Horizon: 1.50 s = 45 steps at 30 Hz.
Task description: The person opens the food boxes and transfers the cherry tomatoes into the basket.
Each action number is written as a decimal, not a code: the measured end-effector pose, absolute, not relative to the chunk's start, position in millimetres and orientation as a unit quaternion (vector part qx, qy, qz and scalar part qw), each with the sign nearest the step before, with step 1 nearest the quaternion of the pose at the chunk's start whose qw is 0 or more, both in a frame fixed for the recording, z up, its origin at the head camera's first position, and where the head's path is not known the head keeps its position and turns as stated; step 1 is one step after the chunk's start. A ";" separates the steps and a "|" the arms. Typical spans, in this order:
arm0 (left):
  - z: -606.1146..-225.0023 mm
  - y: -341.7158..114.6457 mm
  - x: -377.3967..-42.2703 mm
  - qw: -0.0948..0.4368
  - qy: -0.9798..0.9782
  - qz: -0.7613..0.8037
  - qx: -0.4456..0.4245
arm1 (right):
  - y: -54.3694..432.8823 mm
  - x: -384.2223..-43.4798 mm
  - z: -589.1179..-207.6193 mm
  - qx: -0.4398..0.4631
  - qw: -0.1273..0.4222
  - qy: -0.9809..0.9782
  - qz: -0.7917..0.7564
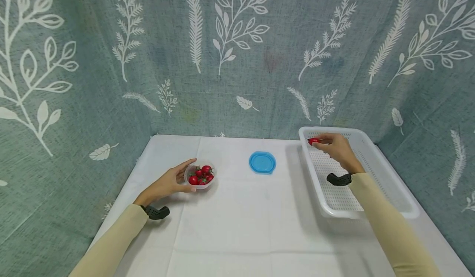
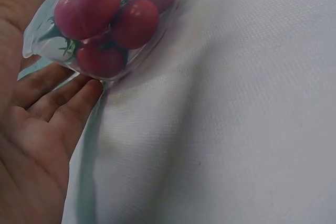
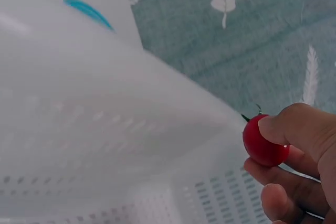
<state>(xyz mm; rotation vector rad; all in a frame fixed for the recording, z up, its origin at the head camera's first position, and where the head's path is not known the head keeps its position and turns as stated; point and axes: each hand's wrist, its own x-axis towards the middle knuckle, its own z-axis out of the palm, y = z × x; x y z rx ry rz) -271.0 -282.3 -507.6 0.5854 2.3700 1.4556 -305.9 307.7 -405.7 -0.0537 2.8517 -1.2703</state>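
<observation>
At the left of the table, my left hand grips a small clear plastic container by its side, thumb and fingers around it. Several red cherry tomatoes with green stems lie inside; the left wrist view shows them through the clear wall. Over on the right, my right hand pinches one cherry tomato between thumb and fingers. It is above the far left part of a white perforated basket. Part of the basket's inside is hidden by the hand and sleeve.
A round blue lid lies on the white tablecloth between the container and the basket. Grey-green patterned cloth hangs behind the table and on both sides. The basket's raised rim stands beside the right forearm.
</observation>
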 end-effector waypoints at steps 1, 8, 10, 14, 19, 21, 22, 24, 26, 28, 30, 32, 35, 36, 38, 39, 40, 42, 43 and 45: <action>-506.7 -282.6 -270.8 0.151 0.824 0.506 0.205 | 310.0 -306.2 -406.9 -0.012 0.011 0.913 -0.408; -505.2 -283.1 -269.8 0.156 0.820 0.510 0.209 | 321.4 -309.9 -418.8 0.011 0.022 0.919 -0.393; -505.6 -282.6 -269.7 0.157 0.819 0.512 0.208 | 324.0 -310.8 -422.5 0.012 0.024 0.922 -0.386; -506.6 -281.8 -270.2 0.157 0.823 0.507 0.203 | 328.0 -312.5 -428.3 0.010 0.028 0.926 -0.376; -507.6 -279.9 -271.9 0.156 0.827 0.501 0.199 | 330.6 -313.4 -431.1 0.005 0.018 0.933 -0.359; -507.8 -279.4 -272.6 0.155 0.827 0.503 0.196 | 331.1 -313.5 -431.9 0.005 0.013 0.936 -0.352; -508.0 -279.4 -272.7 0.155 0.826 0.504 0.197 | 331.1 -313.6 -432.4 0.005 0.012 0.937 -0.349; -508.0 -279.5 -272.6 0.154 0.825 0.505 0.201 | 331.0 -314.0 -433.8 0.004 0.010 0.941 -0.338; -507.8 -279.6 -272.4 0.154 0.823 0.508 0.204 | 330.7 -314.7 -435.4 0.004 0.010 0.946 -0.325; -507.6 -279.6 -272.2 0.154 0.822 0.509 0.206 | 330.8 -316.0 -437.4 0.003 0.008 0.950 -0.312; -507.6 -279.8 -272.5 0.153 0.822 0.508 0.206 | 331.4 -316.8 -439.2 0.001 0.004 0.954 -0.300; -508.0 -279.7 -273.0 0.151 0.824 0.506 0.203 | 331.6 -317.4 -440.0 -0.001 -0.004 0.955 -0.296; -508.6 -279.6 -273.7 0.146 0.829 0.502 0.201 | 332.1 -317.5 -440.5 -0.004 -0.020 0.957 -0.289; -508.6 -279.4 -273.7 0.146 0.829 0.501 0.199 | 331.7 -317.5 -440.3 -0.003 -0.023 0.957 -0.291; -508.0 -279.0 -273.2 0.145 0.829 0.502 0.197 | 331.2 -317.2 -439.5 -0.001 -0.026 0.954 -0.298; -507.7 -278.9 -272.8 0.145 0.829 0.502 0.199 | 330.5 -317.1 -439.0 0.000 -0.025 0.953 -0.303; -507.2 -278.6 -272.3 0.147 0.828 0.504 0.197 | 329.6 -316.8 -438.0 0.003 -0.024 0.950 -0.311; -506.7 -278.5 -271.2 0.148 0.827 0.505 0.198 | 326.9 -316.2 -435.3 0.003 -0.025 0.945 -0.327; -506.6 -278.5 -270.7 0.149 0.827 0.504 0.198 | 325.1 -315.7 -433.6 0.003 -0.027 0.942 -0.335; -506.8 -278.7 -270.1 0.151 0.827 0.506 0.195 | 319.8 -314.3 -428.8 0.002 -0.033 0.936 -0.351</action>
